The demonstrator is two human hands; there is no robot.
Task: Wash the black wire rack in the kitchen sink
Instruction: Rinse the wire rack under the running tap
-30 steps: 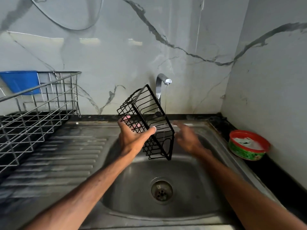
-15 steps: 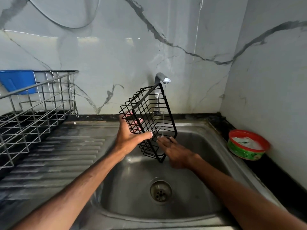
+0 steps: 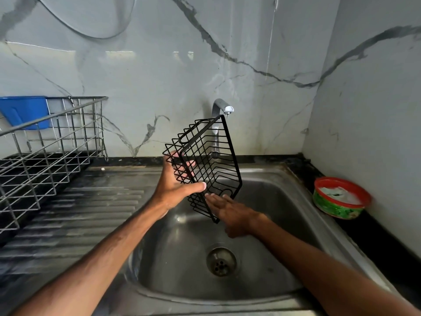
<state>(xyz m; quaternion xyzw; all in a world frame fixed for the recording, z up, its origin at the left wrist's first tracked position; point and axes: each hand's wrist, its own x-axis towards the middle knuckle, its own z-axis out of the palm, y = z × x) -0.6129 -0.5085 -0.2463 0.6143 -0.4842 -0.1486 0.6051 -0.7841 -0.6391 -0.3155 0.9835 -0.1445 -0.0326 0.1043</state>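
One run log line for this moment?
left hand grips black wire rack | right hand open at its lower edge | over sink

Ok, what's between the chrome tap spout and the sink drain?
Head view: the black wire rack in the left hand, right hand at its lower end.

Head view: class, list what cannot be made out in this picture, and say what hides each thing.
Left hand: fingers partly behind the wires of the black wire rack it holds.
Curved steel tap: lower stem behind the rack; any water stream too thin to tell.
Blue plastic container: cut by the left edge, behind the steel dish drainer.
Red-rimmed green tub: white contents too blurred.
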